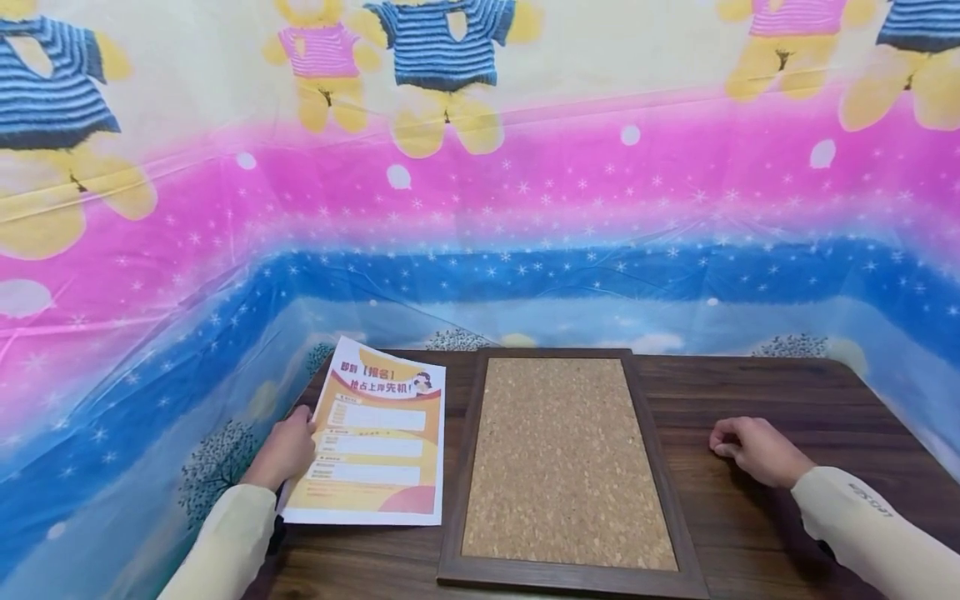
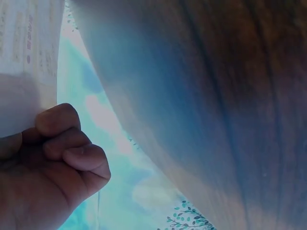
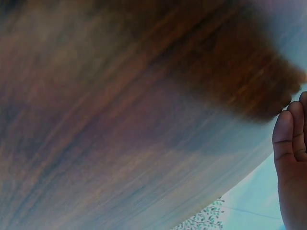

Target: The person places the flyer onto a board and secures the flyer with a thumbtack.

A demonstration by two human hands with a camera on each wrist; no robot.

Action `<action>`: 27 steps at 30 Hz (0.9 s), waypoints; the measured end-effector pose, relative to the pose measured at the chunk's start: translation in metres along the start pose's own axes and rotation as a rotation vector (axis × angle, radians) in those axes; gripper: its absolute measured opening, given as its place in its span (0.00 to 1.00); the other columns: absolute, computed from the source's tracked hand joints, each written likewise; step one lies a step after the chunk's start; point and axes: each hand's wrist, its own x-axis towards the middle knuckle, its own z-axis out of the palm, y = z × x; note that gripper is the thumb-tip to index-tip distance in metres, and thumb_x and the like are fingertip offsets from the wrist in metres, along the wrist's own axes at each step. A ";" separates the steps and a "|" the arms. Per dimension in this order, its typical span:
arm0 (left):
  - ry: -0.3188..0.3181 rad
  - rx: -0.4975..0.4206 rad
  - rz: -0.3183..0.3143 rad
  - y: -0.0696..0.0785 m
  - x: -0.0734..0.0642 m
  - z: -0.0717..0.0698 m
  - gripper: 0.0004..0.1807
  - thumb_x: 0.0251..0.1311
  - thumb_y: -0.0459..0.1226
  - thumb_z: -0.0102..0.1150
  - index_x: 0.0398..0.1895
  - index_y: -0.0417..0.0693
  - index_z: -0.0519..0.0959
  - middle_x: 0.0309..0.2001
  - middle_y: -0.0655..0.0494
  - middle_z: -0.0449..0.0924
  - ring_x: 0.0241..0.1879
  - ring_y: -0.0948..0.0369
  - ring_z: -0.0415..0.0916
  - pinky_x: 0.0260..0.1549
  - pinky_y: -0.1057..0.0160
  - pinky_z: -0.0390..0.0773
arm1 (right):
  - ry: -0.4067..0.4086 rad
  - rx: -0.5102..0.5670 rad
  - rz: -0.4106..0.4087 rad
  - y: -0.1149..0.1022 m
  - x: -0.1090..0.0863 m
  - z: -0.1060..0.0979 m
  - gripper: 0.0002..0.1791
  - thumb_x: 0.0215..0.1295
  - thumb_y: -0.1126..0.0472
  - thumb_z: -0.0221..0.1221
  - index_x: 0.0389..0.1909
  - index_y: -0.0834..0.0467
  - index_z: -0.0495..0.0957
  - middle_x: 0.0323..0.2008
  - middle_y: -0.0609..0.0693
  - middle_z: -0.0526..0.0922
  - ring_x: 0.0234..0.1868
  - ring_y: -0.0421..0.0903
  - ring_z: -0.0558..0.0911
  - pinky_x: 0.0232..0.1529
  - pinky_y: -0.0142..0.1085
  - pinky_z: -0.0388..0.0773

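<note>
A printed paper flyer (image 1: 375,450), yellow and orange with Chinese text, is pinched at its left edge by my left hand (image 1: 285,448). In the head view the sheet appears tilted, overlapping the table's left side. The left wrist view shows the curled fingers (image 2: 86,158) at the edge of the paper (image 2: 29,57). Right of the flyer lies a cork board (image 1: 566,458) in a dark brown frame. My right hand (image 1: 761,450) is beyond the board's right side, over the table, fingers loosely curled and holding nothing. Only part of this hand (image 3: 291,153) enters the right wrist view.
The dark wood-grain table (image 1: 750,533) carries the board and has a rounded far right corner. A patterned fabric backdrop (image 1: 525,200) in pink and blue, with bears, hangs behind the table and along its sides.
</note>
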 end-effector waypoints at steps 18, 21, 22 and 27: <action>0.044 -0.125 0.046 0.012 -0.011 -0.031 0.12 0.75 0.34 0.29 0.51 0.35 0.61 0.35 0.40 0.69 0.31 0.51 0.69 0.28 0.57 0.67 | 0.103 -0.008 -0.034 -0.007 0.011 -0.011 0.07 0.61 0.74 0.58 0.33 0.60 0.78 0.29 0.47 0.77 0.29 0.43 0.74 0.28 0.39 0.72; 0.039 -0.111 0.077 0.021 -0.013 -0.030 0.13 0.75 0.34 0.29 0.53 0.35 0.61 0.36 0.41 0.70 0.30 0.52 0.70 0.28 0.57 0.68 | 0.110 0.005 -0.043 -0.010 0.011 -0.015 0.07 0.62 0.75 0.57 0.35 0.61 0.78 0.31 0.49 0.78 0.30 0.44 0.75 0.27 0.39 0.72; 0.039 -0.108 0.086 0.025 -0.013 -0.030 0.13 0.75 0.34 0.30 0.53 0.35 0.61 0.36 0.41 0.71 0.30 0.52 0.71 0.28 0.57 0.68 | 0.110 0.011 -0.044 -0.012 0.011 -0.018 0.07 0.62 0.75 0.56 0.35 0.61 0.78 0.32 0.50 0.79 0.30 0.44 0.75 0.27 0.39 0.72; 0.049 -0.105 0.103 0.044 -0.014 -0.031 0.13 0.75 0.34 0.31 0.54 0.36 0.61 0.37 0.41 0.71 0.31 0.53 0.71 0.27 0.58 0.69 | 0.120 0.035 -0.038 -0.020 0.010 -0.029 0.08 0.64 0.75 0.54 0.37 0.61 0.78 0.34 0.52 0.79 0.32 0.48 0.77 0.29 0.40 0.72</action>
